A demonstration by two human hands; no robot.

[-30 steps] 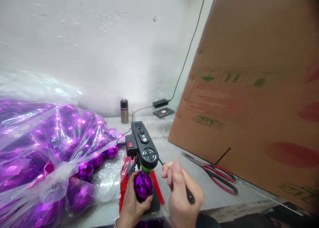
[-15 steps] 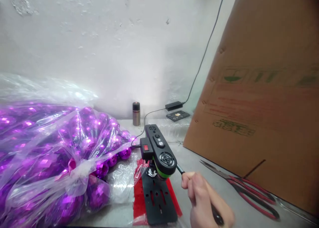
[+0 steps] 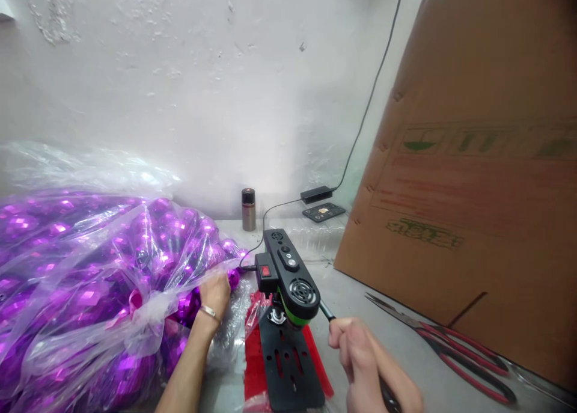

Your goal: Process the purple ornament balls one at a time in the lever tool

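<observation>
My right hand [image 3: 372, 365] is closed round a black-handled rod [image 3: 386, 396], whose metal shaft reaches to the side of a small black machine [image 3: 295, 275]. The machine has a red switch, a green ring at its head and a slotted black base plate [image 3: 288, 365]. On the left, my left hand [image 3: 215, 294] reaches in at the right edge of a clear plastic bag [image 3: 151, 308] full of shiny purple faceted balls [image 3: 121, 368]. Its fingers are hidden among the balls and the plastic. A red sheet [image 3: 255, 365] lies under the base plate.
Red-and-black-handled scissors [image 3: 451, 347] lie at the right, before a tall cardboard box [image 3: 460, 178]. By the wall stand a small dark-capped bottle [image 3: 248, 211], a power adapter [image 3: 316, 194] and a phone [image 3: 323, 212]. A cable [image 3: 372, 94] hangs down to the adapter.
My left hand has come into view from below and reached the purple balls beside the machine. My right hand keeps its grip on the rod. The view has shifted slightly.
</observation>
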